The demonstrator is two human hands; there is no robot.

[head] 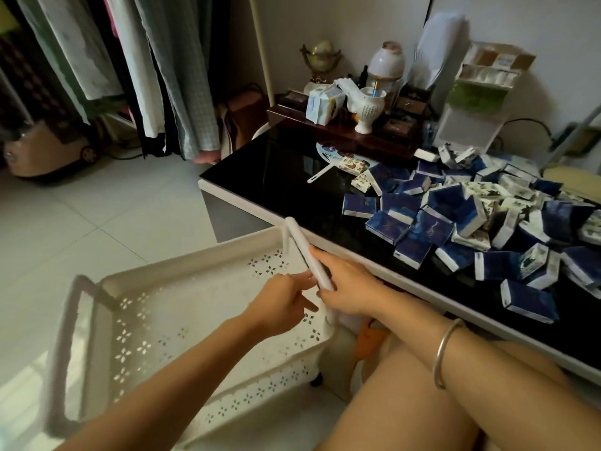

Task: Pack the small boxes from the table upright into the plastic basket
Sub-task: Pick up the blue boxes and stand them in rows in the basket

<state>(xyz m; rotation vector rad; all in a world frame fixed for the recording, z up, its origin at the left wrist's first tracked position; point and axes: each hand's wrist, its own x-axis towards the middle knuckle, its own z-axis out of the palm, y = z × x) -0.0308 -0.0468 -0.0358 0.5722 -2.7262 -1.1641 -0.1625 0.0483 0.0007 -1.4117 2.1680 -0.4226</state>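
Basket not yet loaded; both hands on its handle.

Plastic basket (182,307) sits empty on the floor beside the counter (292,190); small boxes (471,222) lie heaped there. Right hand (351,284) wraps the handle (309,252), left hand (283,304) pinches it. Recommend folding it clear first.

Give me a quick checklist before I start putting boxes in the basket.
1. Basket empty: ok, no boxes inside.
2. Basket beside table: ok.
3. Handle out of the way: not ok, right hand grips it raised over the opening.
4. Left hand free: cannot tell, its fingers sit at the handle.
5. Boxes ready: ok, piled loose on the table.
6. Basket steady on the floor: cannot tell.
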